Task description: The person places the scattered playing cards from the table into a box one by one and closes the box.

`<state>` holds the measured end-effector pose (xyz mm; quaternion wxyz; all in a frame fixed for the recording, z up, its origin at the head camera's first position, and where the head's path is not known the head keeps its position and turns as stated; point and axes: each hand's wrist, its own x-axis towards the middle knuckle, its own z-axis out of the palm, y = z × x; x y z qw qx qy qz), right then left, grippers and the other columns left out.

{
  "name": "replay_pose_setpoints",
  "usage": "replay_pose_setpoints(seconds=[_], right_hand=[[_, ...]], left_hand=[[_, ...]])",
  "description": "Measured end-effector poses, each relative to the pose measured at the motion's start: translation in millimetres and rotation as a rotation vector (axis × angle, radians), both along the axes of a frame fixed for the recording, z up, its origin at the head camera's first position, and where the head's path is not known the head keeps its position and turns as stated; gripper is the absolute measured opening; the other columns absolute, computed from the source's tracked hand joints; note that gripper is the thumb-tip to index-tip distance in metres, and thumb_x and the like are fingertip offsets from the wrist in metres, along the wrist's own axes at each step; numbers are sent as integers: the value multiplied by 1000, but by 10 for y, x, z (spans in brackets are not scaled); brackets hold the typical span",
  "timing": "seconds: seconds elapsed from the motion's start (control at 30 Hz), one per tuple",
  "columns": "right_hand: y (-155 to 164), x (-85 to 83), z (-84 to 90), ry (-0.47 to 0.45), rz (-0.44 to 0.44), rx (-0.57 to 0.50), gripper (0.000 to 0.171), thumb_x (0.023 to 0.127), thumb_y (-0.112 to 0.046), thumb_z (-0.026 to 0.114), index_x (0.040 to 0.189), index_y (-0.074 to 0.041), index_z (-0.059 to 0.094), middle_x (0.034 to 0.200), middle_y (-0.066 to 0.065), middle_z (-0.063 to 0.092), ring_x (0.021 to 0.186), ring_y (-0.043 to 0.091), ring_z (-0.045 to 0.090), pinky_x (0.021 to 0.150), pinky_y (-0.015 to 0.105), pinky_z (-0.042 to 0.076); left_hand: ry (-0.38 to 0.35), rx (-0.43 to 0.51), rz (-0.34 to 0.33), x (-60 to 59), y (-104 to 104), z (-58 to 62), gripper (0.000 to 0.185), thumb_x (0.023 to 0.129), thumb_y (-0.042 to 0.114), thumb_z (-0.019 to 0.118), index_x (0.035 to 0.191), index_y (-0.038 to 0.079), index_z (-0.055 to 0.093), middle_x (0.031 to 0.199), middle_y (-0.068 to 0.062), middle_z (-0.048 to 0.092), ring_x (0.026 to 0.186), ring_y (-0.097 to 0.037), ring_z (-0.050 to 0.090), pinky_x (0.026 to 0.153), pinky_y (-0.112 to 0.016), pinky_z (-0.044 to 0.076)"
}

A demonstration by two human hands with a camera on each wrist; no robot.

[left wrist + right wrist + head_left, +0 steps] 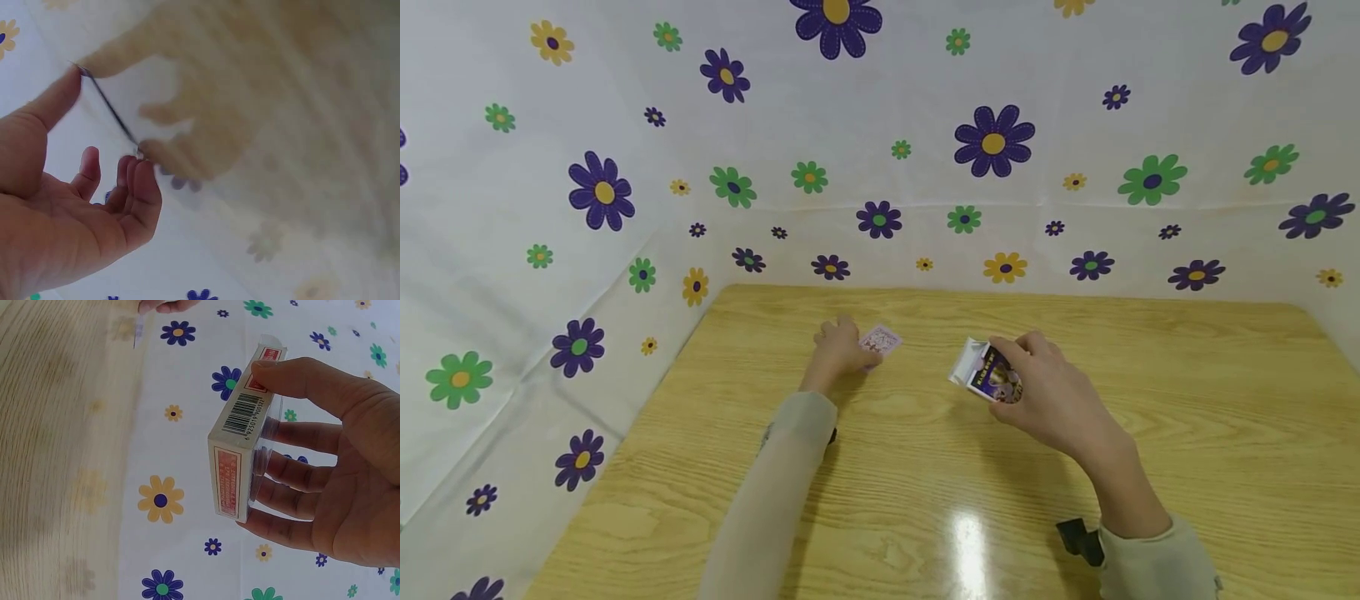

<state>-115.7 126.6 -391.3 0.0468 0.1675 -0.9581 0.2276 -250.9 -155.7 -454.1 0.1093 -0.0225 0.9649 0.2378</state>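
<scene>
In the head view my left hand (838,346) pinches a playing card (882,338) with a reddish printed pattern, low over the table left of centre. The left wrist view shows the card edge-on as a thin dark line (111,112), between thumb and fingertips. My right hand (1060,400) grips a card box (997,377) by its sides, tilted above the table, with its white end flap open toward the left. The right wrist view shows the box's barcode side (244,414) and red-framed end, the thumb on one edge and the fingers on the opposite side.
A glossy wood-grain table (880,483) lies under both hands, with a bright light reflection near the front. White cloth with printed flowers (850,125) stands along the back and left sides. Dark straps (1081,540) show at the sleeves.
</scene>
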Motion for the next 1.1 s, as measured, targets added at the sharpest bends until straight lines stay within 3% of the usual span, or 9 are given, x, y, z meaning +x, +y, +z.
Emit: replay_pose_setpoints(seconds=[0.1, 0.2, 0.37, 0.47, 0.6, 0.77, 0.87, 0.97, 1.1], right_hand=[[7, -9, 4, 0, 5, 5, 73, 78, -21, 82, 143, -8, 50, 123, 21, 52, 99, 31, 54, 71, 45, 55], [0, -19, 10, -3, 4, 3, 74, 78, -22, 83, 143, -8, 50, 123, 21, 53, 99, 31, 54, 71, 45, 55], [-11, -41, 19, -4, 0, 1, 74, 78, -21, 83, 142, -8, 51, 123, 20, 53, 99, 31, 54, 71, 45, 56], [-21, -60, 32, -1, 1, 3, 73, 77, -21, 83, 142, -7, 51, 123, 21, 53, 98, 31, 55, 72, 45, 56], [-29, -78, 44, -1, -2, 4, 74, 77, -21, 83, 142, -7, 51, 123, 21, 54, 99, 31, 55, 72, 45, 56], [-28, -77, 24, -5, -3, 6, 74, 77, -21, 82, 142, -7, 51, 123, 21, 54, 100, 31, 55, 72, 45, 55], [-27, -82, 17, -4, -1, 7, 74, 78, -21, 82, 143, -7, 50, 124, 21, 54, 99, 31, 55, 72, 45, 55], [-21, -83, 9, 1, -2, 9, 74, 78, -21, 82, 143, -7, 50, 124, 21, 54, 99, 31, 55, 73, 45, 55], [-20, -82, 0, 6, -1, 13, 74, 78, -21, 83, 143, -6, 50, 123, 21, 54, 99, 31, 55, 73, 45, 55]], left_hand=[[2, 0, 1, 13, 27, 19, 71, 86, 24, 76, 139, -3, 36, 124, -27, 48, 114, -41, 46, 100, -52, 43], [-42, -42, -20, -5, 41, 64, 73, 86, 24, 76, 141, -6, 38, 122, -26, 50, 111, -39, 48, 99, -51, 44], [-90, -115, -73, -52, 24, 136, 54, 82, 26, 79, 119, -5, 55, 113, -23, 51, 105, -36, 45, 95, -48, 43], [-127, -83, -81, -73, 6, 150, 54, 82, 25, 80, 119, -5, 53, 112, -21, 51, 101, -33, 45, 93, -46, 45], [-168, 0, -86, -92, -14, 139, 66, 84, 20, 79, 132, -8, 43, 115, -19, 54, 96, -27, 50, 94, -42, 47], [-139, 37, -109, -67, 14, 102, 66, 85, 12, 75, 139, -6, 41, 129, -24, 51, 101, -28, 51, 99, -43, 47], [-118, 48, -117, -45, 46, 109, 57, 84, 0, 68, 137, -2, 45, 129, -25, 48, 100, -28, 49, 89, -39, 50], [-107, 62, -141, -15, 71, 132, 57, 83, -11, 58, 138, 0, 46, 123, -23, 52, 93, -26, 51, 72, -29, 49], [-86, 101, -165, 47, 72, 165, 60, 82, -16, 51, 140, 2, 45, 114, -18, 58, 83, -22, 54, 60, -22, 45]])
